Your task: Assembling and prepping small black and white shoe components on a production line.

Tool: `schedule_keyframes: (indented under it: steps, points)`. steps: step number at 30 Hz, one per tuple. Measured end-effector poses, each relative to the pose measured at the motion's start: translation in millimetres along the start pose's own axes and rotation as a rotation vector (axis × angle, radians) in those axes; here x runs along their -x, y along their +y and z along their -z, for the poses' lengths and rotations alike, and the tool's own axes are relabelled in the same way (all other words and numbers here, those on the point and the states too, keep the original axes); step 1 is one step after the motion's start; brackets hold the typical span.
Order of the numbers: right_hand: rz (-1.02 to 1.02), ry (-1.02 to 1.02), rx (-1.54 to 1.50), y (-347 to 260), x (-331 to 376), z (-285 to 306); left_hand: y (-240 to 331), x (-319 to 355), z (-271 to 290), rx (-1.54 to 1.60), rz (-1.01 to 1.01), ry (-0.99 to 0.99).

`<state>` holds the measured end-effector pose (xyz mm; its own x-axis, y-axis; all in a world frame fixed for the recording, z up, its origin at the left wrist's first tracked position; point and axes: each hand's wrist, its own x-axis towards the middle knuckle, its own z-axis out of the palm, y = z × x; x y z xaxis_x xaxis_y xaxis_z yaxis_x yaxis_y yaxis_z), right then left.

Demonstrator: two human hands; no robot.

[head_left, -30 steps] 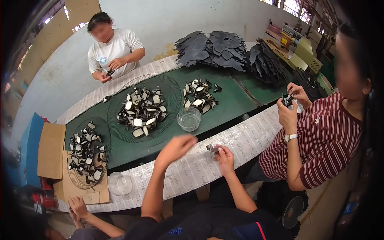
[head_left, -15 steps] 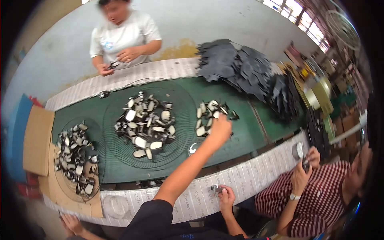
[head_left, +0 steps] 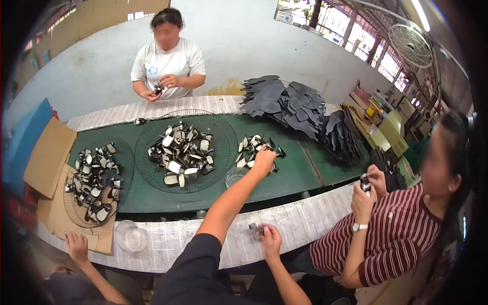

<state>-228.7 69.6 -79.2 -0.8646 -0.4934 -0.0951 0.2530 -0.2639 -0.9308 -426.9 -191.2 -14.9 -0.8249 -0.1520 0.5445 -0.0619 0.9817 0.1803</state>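
Observation:
My left hand [head_left: 264,161] reaches across the green surface, its fingers bent together on a small pile of black pieces with cream faces [head_left: 248,144]. Whatever is between those fingertips is hidden by the hand and the pile. A round clear dish [head_left: 235,178] stands just left of my wrist. Over the pale near edge of the table, my right hand [head_left: 271,241] is closed on a small grey piece [head_left: 254,230], pinched between thumb and fingers. Its exact kind is too small to make out.
Left of my arm, similar pieces are heaped on two round wire grilles [head_left: 145,175] [head_left: 68,209]. Dark flat cut sheets [head_left: 284,104] are stacked at the back right. A clear tub [head_left: 130,237] stands front left. Co-workers' hands are at left [head_left: 77,247], right [head_left: 367,190] and across [head_left: 161,87].
The whole view has shifted, showing more of the room. My left hand stays at the small pile, and my right hand keeps the grey piece. The co-worker's hand at front left has lifted and spread.

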Motion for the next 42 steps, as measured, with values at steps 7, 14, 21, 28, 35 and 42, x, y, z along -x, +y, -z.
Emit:
schedule_keyframes:
  steps: [7, 14, 21, 28, 35, 42]
  points:
    - [0.07, 0.018, -0.062, 3, 6, 10, 28, 15, 61, 0.567, 0.243, 0.425]
    - [0.074, 0.048, -0.171, -2, 6, 5, 32, 125, 132, 1.683, 0.902, 0.495]
    - [0.073, 0.047, -0.169, 0, 6, 4, 112, 392, 187, 2.154, 1.68, 0.466]
    - [0.093, 0.04, -0.201, -9, 2, 0, 176, 438, 275, 2.328, 1.62, 0.053]
    - [0.101, 0.011, -0.174, 0, -1, 4, 157, 422, 278, 2.145, 1.346, 0.157]
    - [0.021, 0.049, -0.092, -1, 10, 10, 127, 399, 253, 1.702, 1.266, 0.176]
